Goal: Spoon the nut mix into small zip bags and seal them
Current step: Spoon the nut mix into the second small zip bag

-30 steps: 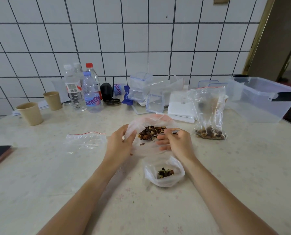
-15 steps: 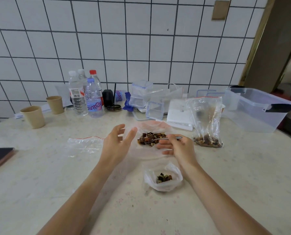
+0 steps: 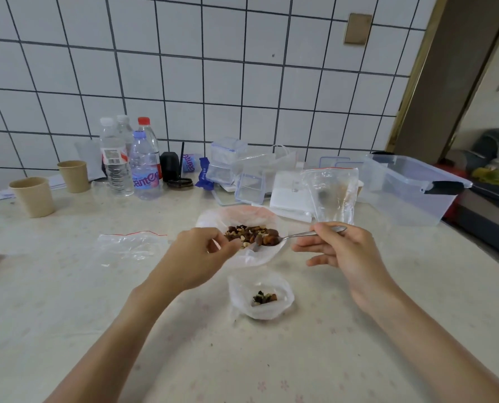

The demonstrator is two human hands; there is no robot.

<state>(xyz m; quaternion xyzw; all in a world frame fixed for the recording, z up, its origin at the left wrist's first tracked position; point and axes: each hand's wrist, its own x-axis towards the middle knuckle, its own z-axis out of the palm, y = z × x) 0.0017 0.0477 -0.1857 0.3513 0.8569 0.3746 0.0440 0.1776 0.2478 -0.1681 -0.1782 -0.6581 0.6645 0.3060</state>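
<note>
Right hand (image 3: 345,254) pinches spoon (image 3: 289,237) handle; bowl loaded over nut mix (image 3: 249,233). Left hand (image 3: 197,255) pinches limp supply bag (image 3: 239,218) rim. Small zip bag (image 3: 261,295) sits nearer: flimsy, light, slippery; hold its rim open.

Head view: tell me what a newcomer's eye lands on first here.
First the spoon, heaped with nut mix, pinched by the right hand at mid-table over the open bag of mix, whose edge the left hand grips. Just nearer the person sits a small bag with a few nuts in it. Next, the water bottles by the tiled wall, far left.
</note>
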